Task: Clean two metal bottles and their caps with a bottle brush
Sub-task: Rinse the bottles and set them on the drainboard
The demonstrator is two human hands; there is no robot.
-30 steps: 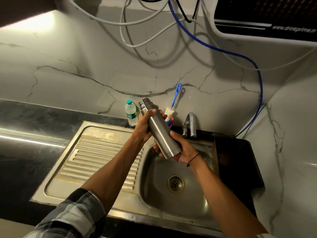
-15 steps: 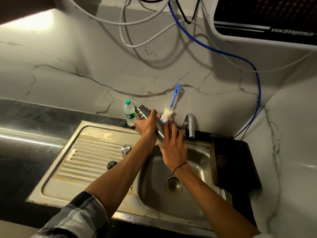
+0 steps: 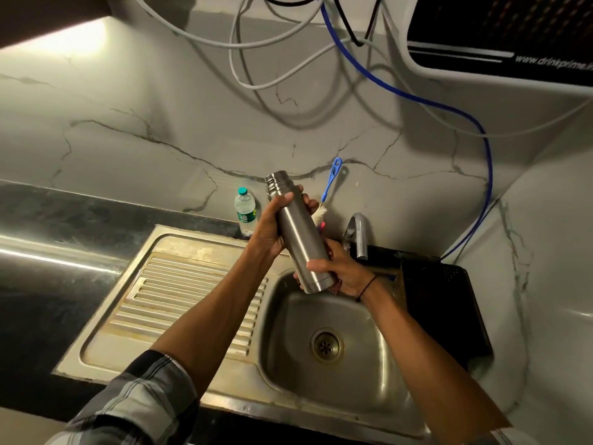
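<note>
Both forearms reach up from the lower edge of the frame toward its middle. The left arm comes from the lower left, a checked sleeve pushed up near the elbow; its left hand [image 3: 272,231] curls round the upper part of the metal bottle [image 3: 296,232], thumb laid across the front. The right arm comes from the lower right, a dark band at the wrist; the right hand [image 3: 341,271] grips the bottle's lower end.

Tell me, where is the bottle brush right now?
The bottle brush leans on the back wall behind the metal bottle, just left of the tap.
</note>
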